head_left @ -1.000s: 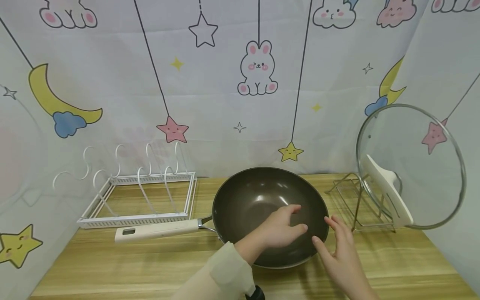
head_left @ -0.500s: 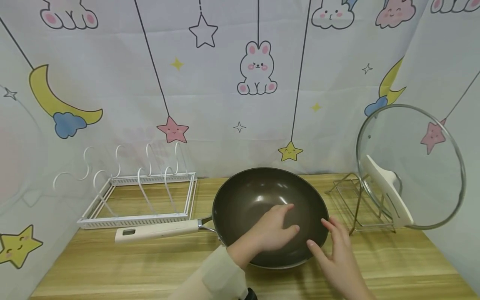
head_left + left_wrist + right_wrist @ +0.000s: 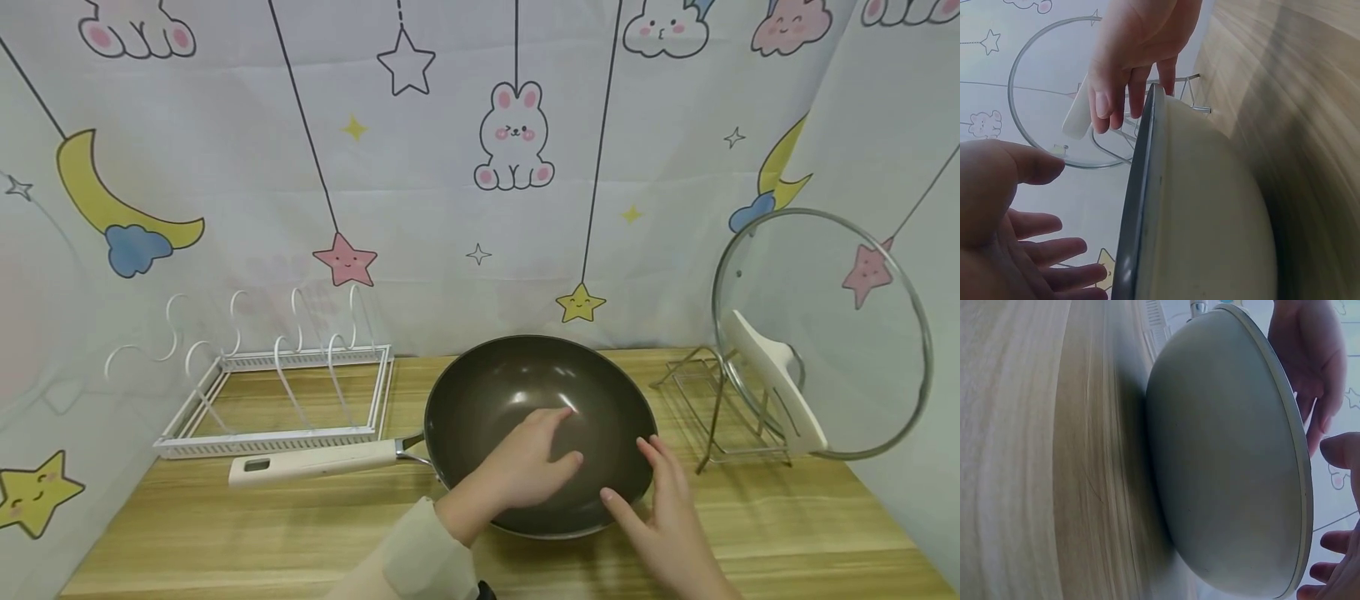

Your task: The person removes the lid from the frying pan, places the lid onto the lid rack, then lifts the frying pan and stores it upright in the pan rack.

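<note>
A dark-lined wok (image 3: 487, 400) with a cream outside (image 3: 1216, 206) sits on the wooden table, its cream handle (image 3: 322, 462) pointing left. Over the wok's bowl hovers my left hand (image 3: 528, 467), fingers extended and thumb apart, holding nothing. In the left wrist view its fingers are spread above the rim. My right hand (image 3: 667, 517) is at the wok's right front rim, fingers loosely spread with the thumb over the edge. Whether its fingertips touch the rim I cannot tell. The right wrist view shows the wok's pale outer side (image 3: 1222, 450) close by.
A white rack (image 3: 270, 437) with curved hooks stands at the back left. At the right, a wire stand (image 3: 712, 417) holds a large glass lid (image 3: 847, 358) upright with a cream handle piece (image 3: 776, 383). A patterned cloth (image 3: 450, 167) hangs behind the wooden table (image 3: 300, 533).
My left hand has drifted left and slightly toward me over the wok. The right hand has also shifted a little left along the rim. The wok has stayed in place.
</note>
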The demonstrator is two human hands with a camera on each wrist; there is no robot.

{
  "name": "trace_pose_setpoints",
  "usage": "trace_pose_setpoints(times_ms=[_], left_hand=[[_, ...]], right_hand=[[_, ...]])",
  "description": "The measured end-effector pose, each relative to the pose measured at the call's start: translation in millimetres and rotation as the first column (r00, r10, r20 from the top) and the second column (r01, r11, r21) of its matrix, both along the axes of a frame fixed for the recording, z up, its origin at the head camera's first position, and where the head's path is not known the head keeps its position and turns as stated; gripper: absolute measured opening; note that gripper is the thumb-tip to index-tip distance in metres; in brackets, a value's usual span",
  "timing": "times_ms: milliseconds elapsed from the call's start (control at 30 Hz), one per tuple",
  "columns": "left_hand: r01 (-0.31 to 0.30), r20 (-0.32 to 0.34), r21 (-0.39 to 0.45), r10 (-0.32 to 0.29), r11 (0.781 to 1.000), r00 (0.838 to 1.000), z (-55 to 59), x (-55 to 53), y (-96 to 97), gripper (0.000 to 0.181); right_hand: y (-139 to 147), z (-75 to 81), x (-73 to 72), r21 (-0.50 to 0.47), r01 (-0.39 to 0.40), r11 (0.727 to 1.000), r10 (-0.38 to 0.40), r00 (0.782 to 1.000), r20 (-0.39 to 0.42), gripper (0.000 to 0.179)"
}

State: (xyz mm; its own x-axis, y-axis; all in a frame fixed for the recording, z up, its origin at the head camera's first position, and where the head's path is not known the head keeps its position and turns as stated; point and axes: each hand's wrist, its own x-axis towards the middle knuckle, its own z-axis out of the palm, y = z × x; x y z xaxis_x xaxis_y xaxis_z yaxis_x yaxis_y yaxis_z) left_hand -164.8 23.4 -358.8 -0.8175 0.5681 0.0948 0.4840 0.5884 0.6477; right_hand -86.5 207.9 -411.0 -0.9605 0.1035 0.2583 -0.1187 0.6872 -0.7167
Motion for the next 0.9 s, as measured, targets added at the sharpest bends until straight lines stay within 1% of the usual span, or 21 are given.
trace_pose_setpoints(times_ms=[100, 300, 567, 733, 900], left_hand=[[-0.001, -0.008, 0.006, 0.001, 1.0, 1.0, -0.1, 0.4, -4.2, 0.058], [-0.025, -0.007, 0.024, 0.025, 0.999, 1.0, 0.0, -1.4, -14.7, 0.057], [-0.05, 0.002, 0.049, 0.05, 0.998, 0.999, -1.3, -4.8, -28.4, 0.058], [-0.051, -0.011, 0.067, 0.051, 0.996, 0.999, -3.0, -4.4, -34.8, 0.057], [-0.072, -0.03, 0.069, 0.075, 0.995, 0.997, -3.4, -2.4, -42.0, 0.056]], right_hand=[[-1.7, 0.0, 0.0, 0.002, -0.004, 1.0, 0.004, 1.0, -0.001, 0.081], [-3.2, -1.2, -0.5, 0.004, -0.023, 1.0, 0.023, 0.999, 0.027, 0.083], [-4.0, -3.7, 0.7, 0.047, -0.038, 0.998, 0.038, 0.999, 0.009, 0.081], [-4.9, -4.9, 1.3, 0.04, -0.045, 0.998, 0.044, 0.999, 0.017, 0.08], [-6.5, -5.8, 2.4, 0.036, -0.043, 0.998, 0.042, 0.999, 0.025, 0.079]])
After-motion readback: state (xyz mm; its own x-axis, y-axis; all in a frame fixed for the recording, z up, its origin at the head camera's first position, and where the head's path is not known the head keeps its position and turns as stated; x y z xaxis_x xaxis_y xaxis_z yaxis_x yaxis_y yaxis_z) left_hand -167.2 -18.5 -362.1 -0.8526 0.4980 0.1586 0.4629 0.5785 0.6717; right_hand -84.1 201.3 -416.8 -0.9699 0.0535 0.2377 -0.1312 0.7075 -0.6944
